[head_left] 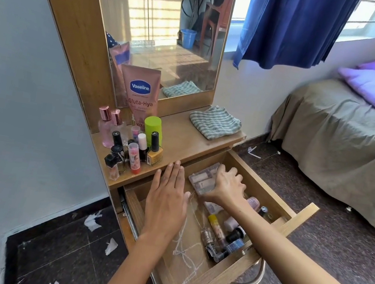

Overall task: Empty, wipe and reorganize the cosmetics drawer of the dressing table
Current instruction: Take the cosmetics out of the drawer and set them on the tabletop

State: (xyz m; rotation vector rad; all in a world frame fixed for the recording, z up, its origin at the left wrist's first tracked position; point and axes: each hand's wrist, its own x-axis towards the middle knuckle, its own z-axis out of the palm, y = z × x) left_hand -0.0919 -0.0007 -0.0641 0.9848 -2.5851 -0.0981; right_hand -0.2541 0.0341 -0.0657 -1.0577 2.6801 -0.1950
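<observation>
The wooden drawer (298,217) of the dressing table stands pulled out. My right hand (227,184) grips a clear palette case (201,177) at the drawer's back. My left hand (168,193) hovers flat with straight fingers over the drawer's left part, fingertips near the tabletop edge. Several small bottles and tubes (225,235) lie along the drawer's right side. White scribbles mark the drawer floor (184,253). On the tabletop (181,141) stand a pink Vaseline tube (140,94), a green-capped container (153,127) and several nail polish bottles (135,150).
A folded striped cloth (214,121) lies on the tabletop's right end below the mirror (171,27). A bed (345,143) with a purple pillow stands to the right under a blue curtain (292,28). Torn paper scraps (93,223) litter the dark floor. A metal stool leg (255,277) shows beneath the drawer.
</observation>
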